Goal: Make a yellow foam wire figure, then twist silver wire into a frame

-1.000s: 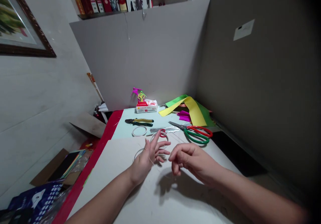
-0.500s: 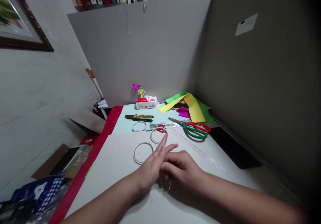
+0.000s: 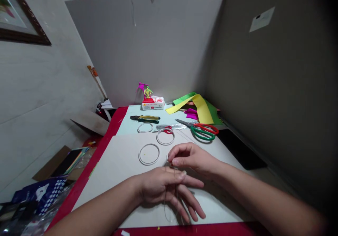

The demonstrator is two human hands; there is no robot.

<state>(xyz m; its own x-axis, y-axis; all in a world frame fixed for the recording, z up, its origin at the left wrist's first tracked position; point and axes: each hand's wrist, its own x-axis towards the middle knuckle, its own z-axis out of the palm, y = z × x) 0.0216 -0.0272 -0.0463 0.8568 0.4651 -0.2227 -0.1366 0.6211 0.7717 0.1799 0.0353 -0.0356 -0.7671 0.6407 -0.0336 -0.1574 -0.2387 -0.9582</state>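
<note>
Right hand (image 3: 191,158), grip pinched on thin wire (image 3: 165,207) — wire crossing the open left hand (image 3: 163,186), fingers spread

Passage lay ahead of right hand (image 3: 191,157), over white card (image 3: 118,179), wire hoops (image 3: 139,155) lay left, red-and-green scissors (image 3: 190,125) blocked far right, pliers (image 3: 144,119) sat beyond hoops

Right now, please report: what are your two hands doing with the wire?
Right hand pinching thin wire. Left hand flat under it, fingers spread. White ring just beyond, not touching.
</note>
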